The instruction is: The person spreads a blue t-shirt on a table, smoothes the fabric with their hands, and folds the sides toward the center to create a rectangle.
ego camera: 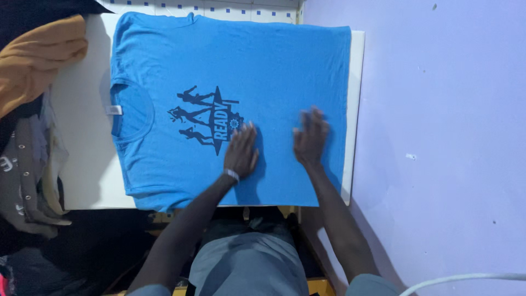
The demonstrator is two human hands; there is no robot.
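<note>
We are counting one bright blue cotton T-shirt [274, 66] with a dark printed design, lying spread flat. We are seeing one white rectangular tabletop [82, 164] lying under it. We are counting two bare hands, a left hand [241, 152] and a right hand [310, 137], and one pale band on the left wrist [232, 175]. At the table's left edge we are finding one folded orange-brown cloth [38, 63] and one grey fabric garment [24, 181] with small round studs. We are noting one white cable [466, 278] curving in the lower right corner, and one lilac painted wall [438, 137].
</note>
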